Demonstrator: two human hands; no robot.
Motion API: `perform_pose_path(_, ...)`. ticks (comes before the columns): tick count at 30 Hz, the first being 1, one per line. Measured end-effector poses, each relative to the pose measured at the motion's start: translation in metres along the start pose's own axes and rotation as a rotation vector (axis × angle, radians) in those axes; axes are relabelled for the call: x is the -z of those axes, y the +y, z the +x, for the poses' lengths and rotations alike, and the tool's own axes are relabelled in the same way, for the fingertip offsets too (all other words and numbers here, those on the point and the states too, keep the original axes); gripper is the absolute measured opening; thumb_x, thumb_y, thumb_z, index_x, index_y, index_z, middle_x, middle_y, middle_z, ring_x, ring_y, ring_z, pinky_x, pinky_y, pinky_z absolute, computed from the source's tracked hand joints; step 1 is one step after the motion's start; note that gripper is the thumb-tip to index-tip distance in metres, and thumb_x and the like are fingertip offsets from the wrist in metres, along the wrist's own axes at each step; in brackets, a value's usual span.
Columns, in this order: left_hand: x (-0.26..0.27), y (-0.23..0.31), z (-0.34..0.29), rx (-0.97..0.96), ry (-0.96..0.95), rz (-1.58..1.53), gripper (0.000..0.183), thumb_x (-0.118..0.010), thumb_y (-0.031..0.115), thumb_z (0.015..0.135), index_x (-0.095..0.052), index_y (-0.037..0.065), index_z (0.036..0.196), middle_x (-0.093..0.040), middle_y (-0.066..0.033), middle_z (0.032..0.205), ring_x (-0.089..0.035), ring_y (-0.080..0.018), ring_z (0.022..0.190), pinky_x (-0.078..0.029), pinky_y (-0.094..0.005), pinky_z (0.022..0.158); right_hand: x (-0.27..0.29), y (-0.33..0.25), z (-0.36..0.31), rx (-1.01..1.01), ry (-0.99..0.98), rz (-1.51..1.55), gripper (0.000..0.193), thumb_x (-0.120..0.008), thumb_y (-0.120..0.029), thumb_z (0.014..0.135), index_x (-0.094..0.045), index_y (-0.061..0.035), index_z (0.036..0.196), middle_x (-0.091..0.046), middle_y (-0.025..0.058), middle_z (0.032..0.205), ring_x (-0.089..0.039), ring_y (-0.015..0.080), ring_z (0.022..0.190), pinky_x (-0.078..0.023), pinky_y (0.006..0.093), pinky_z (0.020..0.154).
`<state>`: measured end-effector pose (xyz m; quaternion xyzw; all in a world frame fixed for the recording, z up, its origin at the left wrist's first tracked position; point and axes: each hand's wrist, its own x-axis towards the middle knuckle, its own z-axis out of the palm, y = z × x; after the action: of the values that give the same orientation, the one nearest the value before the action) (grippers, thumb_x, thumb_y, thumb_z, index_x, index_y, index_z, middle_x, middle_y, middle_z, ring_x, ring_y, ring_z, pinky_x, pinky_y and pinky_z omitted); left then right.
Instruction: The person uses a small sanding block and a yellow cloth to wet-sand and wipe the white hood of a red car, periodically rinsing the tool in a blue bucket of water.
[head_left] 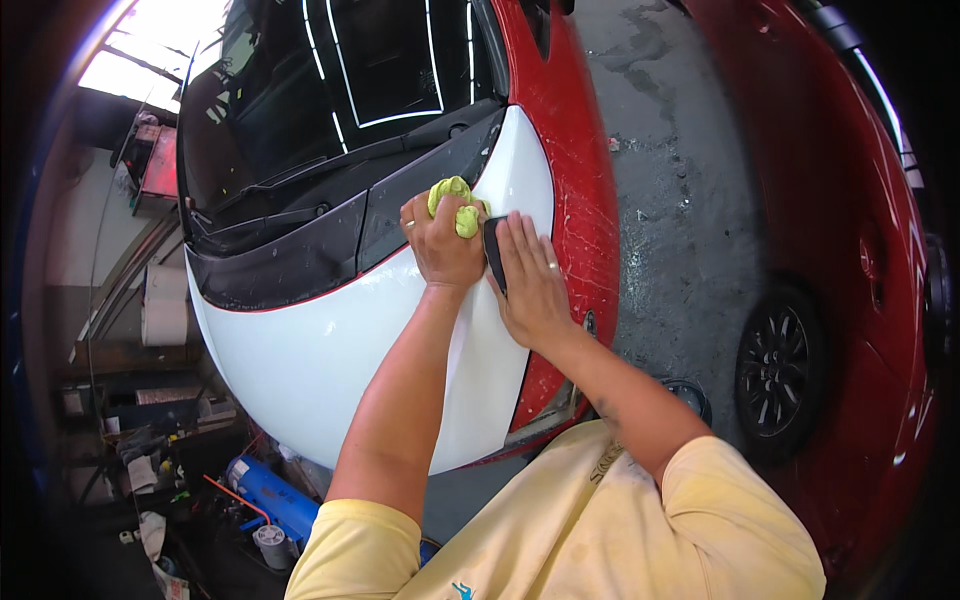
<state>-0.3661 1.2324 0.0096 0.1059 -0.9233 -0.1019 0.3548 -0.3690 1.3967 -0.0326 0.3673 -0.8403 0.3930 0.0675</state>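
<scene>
My left hand (443,245) is closed around a crumpled yellow-green cloth (452,195), just above the rear edge of a white car hood (330,360). Beside it, my right hand (532,285) presses a flat black block (495,250), which looks like a sanding block, against the hood's right side. Its fingers lie long over the block, and the palm hides part of it. The hood belongs to a red car, whose red fender (585,190) borders the white panel on the right and has pale streaks on it.
Behind the hood are the black wiper cowl (290,245) and a dark windshield (350,80) reflecting ceiling lights. A second red car (840,190) with a dark wheel (778,365) stands to the right, across grey floor (665,240). Lower left are a blue tank (272,495) and cluttered shelves (150,365).
</scene>
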Motion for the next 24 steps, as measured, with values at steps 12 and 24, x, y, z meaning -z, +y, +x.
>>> perform_pose_path(12,-0.002,0.013,-0.001,0.091,0.088,-0.057,0.029,-0.080,0.009,0.082,-0.067,0.013,0.109,-0.061,-0.0175,0.126,-0.052,-0.0418,0.124,-0.040,-0.0532,0.110,0.007,0.025,0.082,-0.046,0.115,-0.145,0.070,-0.054,-0.038,0.112,-0.036,0.0077,0.162,-0.036,0.0310,0.170,-0.034,0.0442,0.160,-0.029,0.0521,0.131)
perform_pose_path(24,-0.003,0.012,0.004,0.062,0.056,-0.060,0.032,-0.080,0.007,0.080,-0.066,0.010,0.108,-0.061,-0.0212,0.122,-0.053,-0.0442,0.122,-0.042,-0.0534,0.108,0.029,0.042,0.131,-0.033,0.011,-0.297,0.068,-0.050,-0.040,0.114,-0.037,0.0043,0.164,-0.034,0.0271,0.173,-0.032,0.0407,0.162,-0.029,0.0528,0.132)
